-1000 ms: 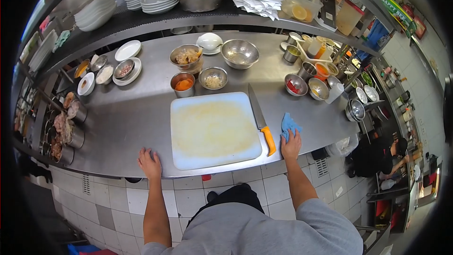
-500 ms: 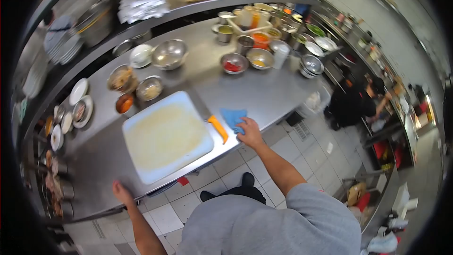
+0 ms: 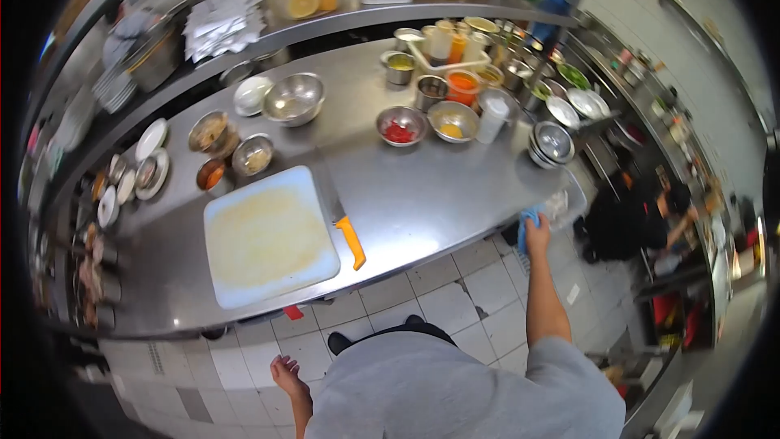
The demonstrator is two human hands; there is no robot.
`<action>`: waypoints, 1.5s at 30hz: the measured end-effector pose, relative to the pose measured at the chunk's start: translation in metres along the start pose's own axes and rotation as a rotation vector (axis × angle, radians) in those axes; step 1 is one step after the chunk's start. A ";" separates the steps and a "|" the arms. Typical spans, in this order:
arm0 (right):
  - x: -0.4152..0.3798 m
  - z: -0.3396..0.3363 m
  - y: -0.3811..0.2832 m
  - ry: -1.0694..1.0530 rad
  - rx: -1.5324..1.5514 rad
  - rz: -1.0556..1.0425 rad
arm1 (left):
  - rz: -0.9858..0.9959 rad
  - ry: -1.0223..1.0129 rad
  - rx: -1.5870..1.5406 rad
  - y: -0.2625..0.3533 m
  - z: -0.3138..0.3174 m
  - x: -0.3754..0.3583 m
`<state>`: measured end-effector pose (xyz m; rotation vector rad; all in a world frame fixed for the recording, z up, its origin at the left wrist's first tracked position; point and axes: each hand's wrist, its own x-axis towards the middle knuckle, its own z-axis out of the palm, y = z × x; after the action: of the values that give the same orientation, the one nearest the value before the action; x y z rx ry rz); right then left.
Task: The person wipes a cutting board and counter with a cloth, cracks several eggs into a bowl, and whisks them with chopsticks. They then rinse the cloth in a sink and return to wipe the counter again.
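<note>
My right hand (image 3: 536, 236) is closed on a blue cloth (image 3: 526, 226) at the counter's right front edge, beside a clear plastic container (image 3: 573, 195). Low in front of the counter, my left hand (image 3: 286, 372) hangs over the tiled floor with its fingers apart and slightly curled, holding nothing. A white cutting board (image 3: 272, 236) with a yellowish stained middle lies on the steel counter (image 3: 406, 219). Just right of the board rests a knife with an orange handle (image 3: 351, 242), its blade pointing toward the back.
Metal bowls stand behind the board, among them a large one (image 3: 293, 100) and one with red food (image 3: 400, 127). White plates (image 3: 152, 140) sit at the left. A shelf (image 3: 341, 18) runs along the back. Another person (image 3: 634, 215) works at the right.
My right hand has moved right along the counter edge, carrying the blue cloth away from the knife. My left hand has left the counter's front edge and moved right and down. The view has shifted.
</note>
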<state>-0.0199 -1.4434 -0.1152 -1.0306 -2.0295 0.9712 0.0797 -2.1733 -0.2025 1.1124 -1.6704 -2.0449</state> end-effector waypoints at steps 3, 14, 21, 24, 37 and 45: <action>0.004 0.011 -0.048 -0.191 0.090 0.022 | -0.064 -0.134 0.054 -0.010 0.021 -0.036; -0.037 0.123 -0.115 -0.946 -0.278 -0.622 | -0.191 -0.570 0.732 -0.055 0.051 -0.030; -0.032 0.136 -0.069 -0.838 0.017 -0.423 | -0.094 -0.645 1.124 -0.108 -0.044 -0.042; -0.006 0.148 -0.063 -0.810 0.167 -0.272 | -0.191 -0.640 1.201 -0.106 -0.073 -0.049; -0.090 0.137 -0.078 -0.487 0.055 -0.766 | -0.099 -0.525 0.942 -0.091 -0.050 -0.040; -0.182 0.104 0.057 -0.215 0.074 -0.512 | -0.156 -0.438 0.815 -0.093 -0.148 0.025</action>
<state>0.0044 -1.6080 -0.2547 -0.3412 -2.2520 0.8950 0.1907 -2.2669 -0.3037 1.0565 -2.8749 -1.7967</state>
